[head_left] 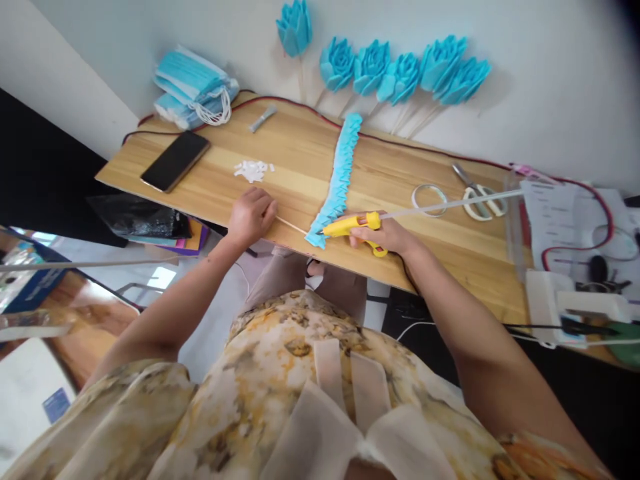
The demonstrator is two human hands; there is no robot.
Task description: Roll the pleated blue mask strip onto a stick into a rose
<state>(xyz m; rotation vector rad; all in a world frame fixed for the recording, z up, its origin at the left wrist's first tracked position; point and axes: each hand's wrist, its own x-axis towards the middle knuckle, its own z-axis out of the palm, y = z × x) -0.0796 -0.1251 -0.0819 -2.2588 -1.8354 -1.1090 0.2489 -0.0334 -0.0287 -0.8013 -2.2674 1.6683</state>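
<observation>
Apparently glued the near end of the pleated blue strip (341, 175) on the counter (295, 150) — curled left hand (252, 217) tightly round a thin stick (291, 226) at ten o'clock, right hand (374, 235) round yellow glue gun (346, 225) at three; needed steady alignment next.

Cream top (265, 373), blotched orange and brown — pale bow (325, 427); pinkish-beige trousers (273, 279).

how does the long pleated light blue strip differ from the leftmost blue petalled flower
The pleated light-blue strip lies along the wooden tabletop; the leftmost blue petalled flower stands up by the white wall. The strip is long and narrow; the flower has a rounded, cupped head. Both are blue.
</observation>
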